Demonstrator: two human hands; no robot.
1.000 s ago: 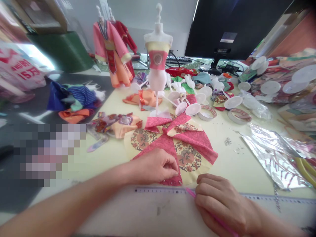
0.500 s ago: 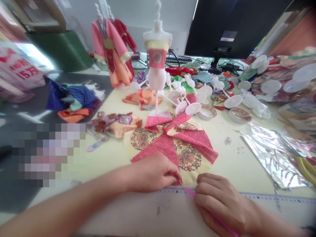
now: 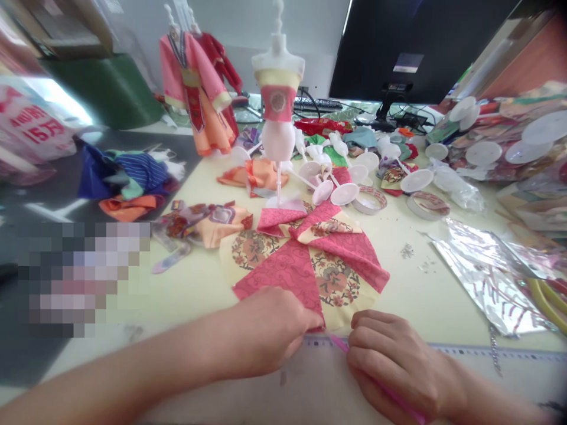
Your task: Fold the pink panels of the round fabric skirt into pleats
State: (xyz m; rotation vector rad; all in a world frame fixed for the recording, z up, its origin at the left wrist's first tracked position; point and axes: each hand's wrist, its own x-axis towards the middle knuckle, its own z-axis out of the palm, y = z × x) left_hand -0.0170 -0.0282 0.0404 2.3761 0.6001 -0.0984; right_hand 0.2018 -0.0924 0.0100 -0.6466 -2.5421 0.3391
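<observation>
A red and cream patterned cloth piece (image 3: 283,274) lies spread on the table, its upper part folded over. My left hand (image 3: 270,330) rests on its lower edge, index finger pressed on the red corner and the other fingers curled under. To its right, my right hand (image 3: 390,360) is closed around a pink pen-like tool (image 3: 340,343), whose tip points at the cloth's corner. Beneath both hands runs a clear ruler (image 3: 460,352). Behind the cloth stands a small white mannequin (image 3: 279,139) in a red and cream top.
Two dressed doll stands (image 3: 195,88) are at the back left. White stands (image 3: 345,193), tape rolls (image 3: 427,205) and a monitor (image 3: 420,53) lie behind. Silver foil packaging (image 3: 482,277) and yellow-handled scissors (image 3: 547,304) are on the right, fabric scraps (image 3: 137,177) on the left.
My left hand has changed from a pinch at the cloth's corner to pressing there with an extended index finger. My right hand keeps its hold on the pink tool. The view has shifted slightly.
</observation>
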